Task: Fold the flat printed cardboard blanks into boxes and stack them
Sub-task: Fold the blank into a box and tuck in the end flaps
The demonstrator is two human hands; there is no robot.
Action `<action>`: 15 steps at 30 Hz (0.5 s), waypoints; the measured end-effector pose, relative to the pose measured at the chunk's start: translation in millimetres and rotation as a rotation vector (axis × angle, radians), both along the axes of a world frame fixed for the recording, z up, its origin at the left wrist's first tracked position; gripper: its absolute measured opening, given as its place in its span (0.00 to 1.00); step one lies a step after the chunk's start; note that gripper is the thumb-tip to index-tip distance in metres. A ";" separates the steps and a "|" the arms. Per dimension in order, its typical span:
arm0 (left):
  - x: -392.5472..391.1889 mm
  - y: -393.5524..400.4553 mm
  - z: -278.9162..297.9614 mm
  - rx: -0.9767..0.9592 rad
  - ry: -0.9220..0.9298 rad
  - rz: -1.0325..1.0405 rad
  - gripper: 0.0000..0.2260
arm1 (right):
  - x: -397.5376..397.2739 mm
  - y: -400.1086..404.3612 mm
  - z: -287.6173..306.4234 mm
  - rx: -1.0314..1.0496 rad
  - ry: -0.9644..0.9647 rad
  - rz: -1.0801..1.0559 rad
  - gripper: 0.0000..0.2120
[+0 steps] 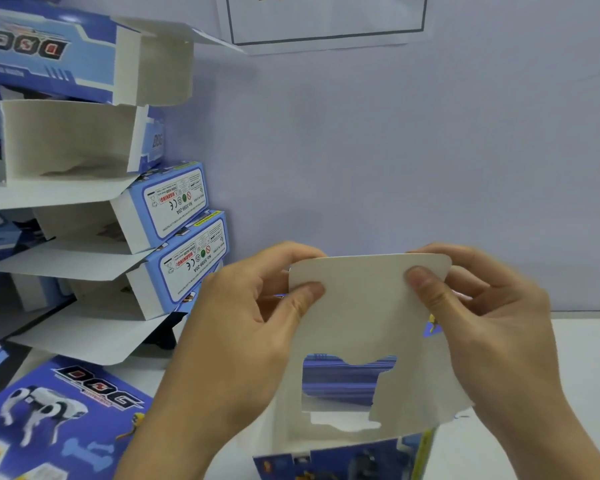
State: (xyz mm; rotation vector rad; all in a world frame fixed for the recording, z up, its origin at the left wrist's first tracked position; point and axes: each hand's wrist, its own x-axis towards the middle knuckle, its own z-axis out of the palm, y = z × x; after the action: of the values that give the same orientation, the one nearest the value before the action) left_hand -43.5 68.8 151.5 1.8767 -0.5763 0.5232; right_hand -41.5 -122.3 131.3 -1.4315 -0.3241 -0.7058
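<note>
A half-folded blue printed box [357, 341] stands in front of me, its white inside facing me and a shaped window cut low in the panel. My left hand [243, 327] pinches the raised white flap at its upper left corner, thumb on the near face. My right hand [485, 327] pinches the same flap at its upper right corner. A leaning stack of folded boxes [174, 216] with open white flaps rises at the left. Flat blue blanks [59, 410] printed with a robot dog lie at the lower left.
The white table [586, 358] runs to a pale wall close behind. A paper sheet with a dark border [326, 22] hangs on the wall above. The stack's open flaps jut out toward the middle.
</note>
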 end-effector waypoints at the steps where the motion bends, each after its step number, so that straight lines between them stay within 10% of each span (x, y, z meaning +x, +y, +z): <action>1: -1.1 2.2 1.2 -0.023 0.003 -0.031 0.08 | -1.2 -0.6 1.6 0.009 -0.013 0.001 0.06; 9: 6.3 37.4 -10.3 -0.325 0.214 -0.307 0.25 | -8.0 -20.8 13.0 0.071 0.060 0.099 0.12; 15: 6.9 21.3 -5.3 -0.261 0.187 -0.287 0.16 | -5.5 -11.9 9.6 -0.079 0.123 0.218 0.15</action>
State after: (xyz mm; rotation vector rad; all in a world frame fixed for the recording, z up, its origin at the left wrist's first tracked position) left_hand -36.5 90.1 146.2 1.5429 -0.6088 0.2196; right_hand -47.0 -134.2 140.9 -1.4808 -0.4088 -0.4296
